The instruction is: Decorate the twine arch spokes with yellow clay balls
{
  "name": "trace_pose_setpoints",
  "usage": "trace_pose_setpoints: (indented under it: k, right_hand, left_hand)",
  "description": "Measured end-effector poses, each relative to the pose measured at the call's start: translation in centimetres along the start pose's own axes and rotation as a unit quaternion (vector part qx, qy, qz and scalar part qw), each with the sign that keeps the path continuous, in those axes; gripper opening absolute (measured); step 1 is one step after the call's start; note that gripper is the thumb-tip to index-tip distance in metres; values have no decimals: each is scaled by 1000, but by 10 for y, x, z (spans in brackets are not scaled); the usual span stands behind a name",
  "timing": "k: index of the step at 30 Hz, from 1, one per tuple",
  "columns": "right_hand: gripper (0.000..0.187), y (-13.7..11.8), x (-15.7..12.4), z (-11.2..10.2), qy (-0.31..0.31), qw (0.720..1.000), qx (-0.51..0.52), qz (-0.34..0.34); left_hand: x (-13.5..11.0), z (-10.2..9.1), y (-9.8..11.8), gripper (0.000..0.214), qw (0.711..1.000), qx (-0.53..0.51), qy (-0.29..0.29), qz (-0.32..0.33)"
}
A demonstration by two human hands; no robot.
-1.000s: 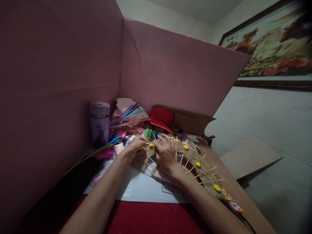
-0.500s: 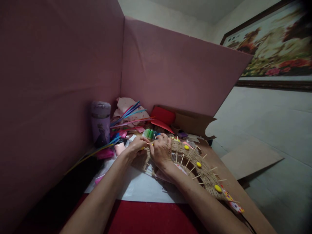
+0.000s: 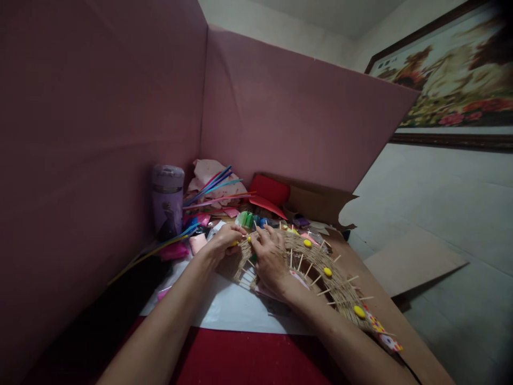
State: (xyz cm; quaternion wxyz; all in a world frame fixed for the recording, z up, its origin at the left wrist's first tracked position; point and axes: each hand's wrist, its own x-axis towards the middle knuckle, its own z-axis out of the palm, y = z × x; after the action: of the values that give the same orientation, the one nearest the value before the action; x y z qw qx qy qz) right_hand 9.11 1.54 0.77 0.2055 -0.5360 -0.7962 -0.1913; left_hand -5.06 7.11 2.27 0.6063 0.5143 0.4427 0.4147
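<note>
A curved woven twine piece (image 3: 296, 240) arches across the work surface, with thin sticks poking out of both edges and yellow round dots (image 3: 307, 243) along it. At its left end, my left hand (image 3: 225, 239) is closed in a pinch; whatever is between thumb and forefinger is too small to make out. A bit of yellow shows just beneath those fingers. My right hand (image 3: 271, 259) rests on the top left of the weave, fingers stretched out and slightly apart, beside another small yellow dot. The palm hides part of the arch.
White paper (image 3: 224, 310) lies over a red surface (image 3: 240, 358). Behind stand a purple tumbler (image 3: 167, 200), coloured pipe cleaners (image 3: 216, 182), clay packets (image 3: 198, 243) and a red piece (image 3: 270, 190). Pink panels (image 3: 288, 112) enclose the left and back; cardboard (image 3: 385, 321) lies at right.
My right hand has slid slightly right and its fingers have spread, uncovering a yellow dot and a little green below the weave. My left hand keeps its pinch at nearly the same spot.
</note>
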Motion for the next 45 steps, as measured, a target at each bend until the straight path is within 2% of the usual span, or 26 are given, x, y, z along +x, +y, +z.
trace_pose_setpoints:
  k: [10, 20, 26, 34, 40, 45]
  right_hand:
    - [47, 0, -1, 5, -47, 999, 1, -7]
    - [45, 1, 3, -1, -12, 999, 30, -4]
    - [26, 7, 16, -2, -9, 998, 64, 5]
    - [12, 16, 22, 7, 1, 998, 67, -13]
    - [19, 19, 20, 4, 10, 996, 86, -16]
    - [17, 15, 17, -1, 1, 995, 71, -67]
  left_hand:
    - [2, 0, 0, 15, 1000, 8, 0, 3]
    - [-1, 1, 3, 17, 1000, -2, 2, 4]
    - [-2, 1, 1, 12, 1000, -10, 3, 0]
    - [-3, 1, 3, 10, 1000, -10, 9, -7]
    - [-3, 1, 2, 12, 1000, -8, 16, -8]
    - [-2, 2, 1, 15, 1000, -13, 19, -7]
